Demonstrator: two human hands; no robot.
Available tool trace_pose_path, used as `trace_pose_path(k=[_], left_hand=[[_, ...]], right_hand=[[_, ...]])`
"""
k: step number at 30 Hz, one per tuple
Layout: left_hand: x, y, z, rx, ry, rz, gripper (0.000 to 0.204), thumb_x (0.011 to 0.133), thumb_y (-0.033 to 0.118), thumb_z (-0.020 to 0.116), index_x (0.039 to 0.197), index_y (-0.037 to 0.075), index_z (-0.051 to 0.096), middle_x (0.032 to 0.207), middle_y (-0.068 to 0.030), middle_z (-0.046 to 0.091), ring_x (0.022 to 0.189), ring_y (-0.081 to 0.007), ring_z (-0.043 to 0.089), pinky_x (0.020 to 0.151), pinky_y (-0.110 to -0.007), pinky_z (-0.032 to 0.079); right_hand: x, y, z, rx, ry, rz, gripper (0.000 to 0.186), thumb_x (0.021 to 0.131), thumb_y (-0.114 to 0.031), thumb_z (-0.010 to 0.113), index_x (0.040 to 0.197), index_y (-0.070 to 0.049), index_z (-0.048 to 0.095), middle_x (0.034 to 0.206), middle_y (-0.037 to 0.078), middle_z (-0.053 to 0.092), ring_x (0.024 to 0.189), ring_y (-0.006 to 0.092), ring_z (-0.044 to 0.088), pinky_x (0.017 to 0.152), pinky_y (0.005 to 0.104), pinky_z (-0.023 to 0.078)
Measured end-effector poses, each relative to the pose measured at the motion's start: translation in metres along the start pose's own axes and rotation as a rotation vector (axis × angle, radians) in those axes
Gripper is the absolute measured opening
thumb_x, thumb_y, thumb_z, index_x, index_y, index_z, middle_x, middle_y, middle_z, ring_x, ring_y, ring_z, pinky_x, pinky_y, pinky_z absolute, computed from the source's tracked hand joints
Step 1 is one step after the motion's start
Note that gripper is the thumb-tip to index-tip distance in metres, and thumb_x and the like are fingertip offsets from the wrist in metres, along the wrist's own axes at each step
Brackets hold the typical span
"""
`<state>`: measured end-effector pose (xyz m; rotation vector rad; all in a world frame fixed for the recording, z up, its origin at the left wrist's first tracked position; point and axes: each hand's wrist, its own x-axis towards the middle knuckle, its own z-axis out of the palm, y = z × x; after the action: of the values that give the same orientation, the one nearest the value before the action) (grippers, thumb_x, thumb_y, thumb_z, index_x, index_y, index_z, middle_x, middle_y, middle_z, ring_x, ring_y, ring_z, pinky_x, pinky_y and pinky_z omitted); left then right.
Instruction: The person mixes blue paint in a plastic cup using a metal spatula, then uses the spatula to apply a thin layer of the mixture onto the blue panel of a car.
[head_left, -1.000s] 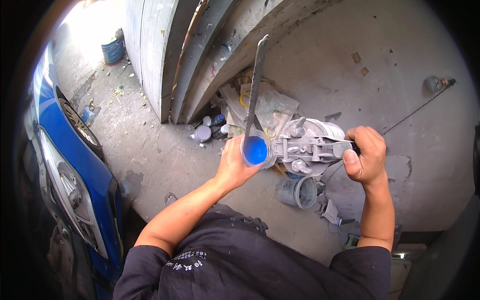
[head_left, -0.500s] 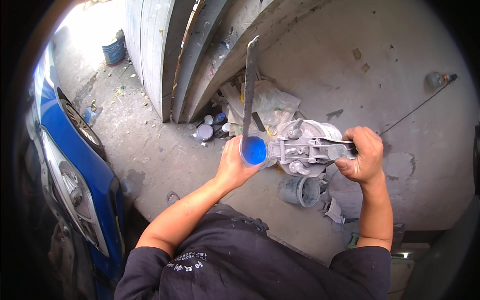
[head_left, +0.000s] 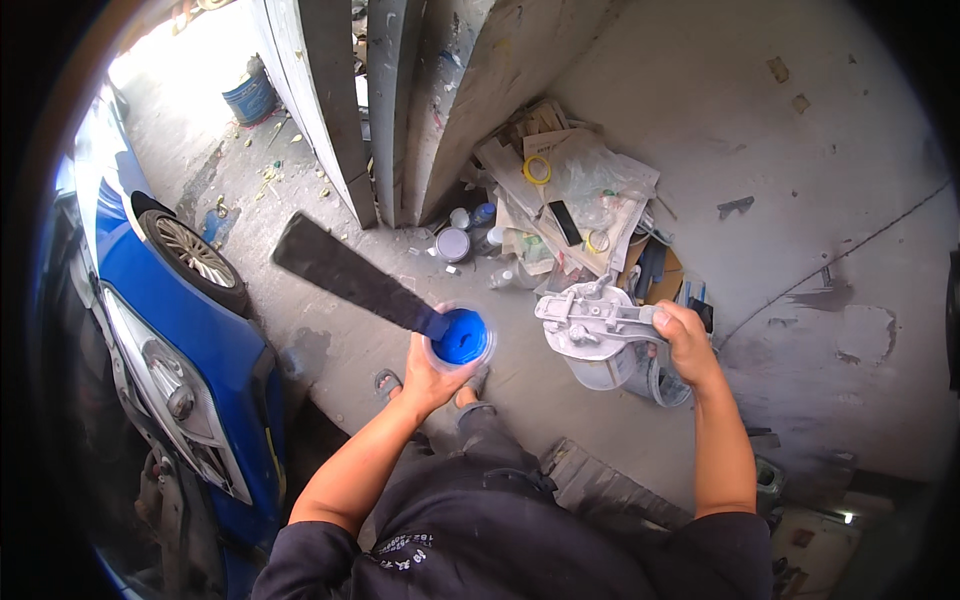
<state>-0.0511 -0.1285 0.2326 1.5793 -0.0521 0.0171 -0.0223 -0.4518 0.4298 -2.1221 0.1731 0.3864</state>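
Note:
My left hand [head_left: 430, 382] is wrapped round a clear plastic cup [head_left: 491, 341] holding bright blue paint [head_left: 466, 348]. A flat dark stirring stick [head_left: 350, 275] stands in the paint and leans far to the left over the rim. To the right, my right hand [head_left: 688, 345] grips the handle of a greyish-white, paint-crusted pot [head_left: 600, 371] with a clamped metal lid [head_left: 585, 322]. Levers and knobs sit on that lid. The cup and the pot are apart, both held above the floor. The pot's inside is hidden.
A blue car [head_left: 185, 320] stands close on the left. Papers and plastic sheet [head_left: 585, 180], yellow tape [head_left: 537, 170] and small containers [head_left: 453, 244] lie by the wall ahead. A grey bucket [head_left: 668, 385] is partly hidden behind the pot. Boards [head_left: 395, 110] stand upright ahead.
The cup and pot, close against each other before, have drawn apart, the cup to the left. The stirring stick has swung from nearly upright in view to leaning left. The view has shifted.

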Motion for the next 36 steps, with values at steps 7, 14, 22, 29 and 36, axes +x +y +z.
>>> trace_pose_path(k=[7, 14, 22, 29, 36], left_hand=[[-0.013, -0.076, -0.051, 0.198, 0.22, -0.004, 0.089, 0.066, 0.004, 0.083, 0.139, 0.004, 0.031, 0.132, -0.0172, 0.047, 0.121, -0.0272, 0.049, 0.103, -0.039, 0.041], [0.023, -0.178, -0.038, 0.406, 0.364, 0.084, 0.084, 0.064, 0.013, 0.084, 0.134, 0.0, 0.038, 0.13, -0.0173, 0.048, 0.12, -0.0274, 0.05, 0.103, -0.04, 0.041], [0.043, -0.278, -0.013, 0.555, 0.346, 0.023, 0.091, 0.069, 0.032, 0.082, 0.139, 0.01, 0.028, 0.13, -0.0195, 0.048, 0.122, -0.0324, 0.048, 0.106, -0.048, 0.035], [0.069, -0.218, 0.01, 0.395, 0.31, 0.085, 0.097, 0.062, 0.017, 0.085, 0.14, 0.008, 0.028, 0.134, -0.0199, 0.046, 0.124, -0.0328, 0.047, 0.105, -0.047, 0.038], [0.067, -0.074, 0.039, 0.243, 0.269, 0.111, 0.092, 0.063, 0.01, 0.088, 0.136, 0.002, 0.034, 0.135, -0.0176, 0.047, 0.119, -0.0258, 0.051, 0.099, -0.038, 0.045]], right_hand=[[0.111, 0.257, 0.13, 0.491, -0.186, 0.704, 0.032, 0.088, -0.031, 0.057, 0.098, 0.0, 0.062, 0.085, 0.006, 0.063, 0.072, 0.015, 0.058, 0.067, 0.0303, 0.047], [0.235, 0.503, 0.283, 0.65, -0.267, 0.79, 0.031, 0.082, -0.028, 0.068, 0.101, -0.005, 0.064, 0.098, 0.003, 0.063, 0.098, 0.0154, 0.054, 0.09, 0.0338, 0.038], [0.308, 0.59, 0.376, 0.738, -0.171, 0.769, 0.042, 0.086, -0.005, 0.062, 0.127, -0.005, 0.054, 0.117, 0.01, 0.062, 0.116, 0.0195, 0.052, 0.105, 0.0315, 0.033], [0.23, 0.565, 0.345, -0.238, -0.332, 0.488, 0.043, 0.087, -0.008, 0.062, 0.128, 0.001, 0.051, 0.119, 0.018, 0.063, 0.109, 0.0256, 0.061, 0.092, 0.0364, 0.049], [0.136, 0.35, 0.205, -0.146, -0.562, 0.327, 0.022, 0.088, -0.016, 0.064, 0.101, 0.0, 0.057, 0.078, 0.011, 0.068, 0.07, 0.0185, 0.066, 0.067, 0.0335, 0.052]])
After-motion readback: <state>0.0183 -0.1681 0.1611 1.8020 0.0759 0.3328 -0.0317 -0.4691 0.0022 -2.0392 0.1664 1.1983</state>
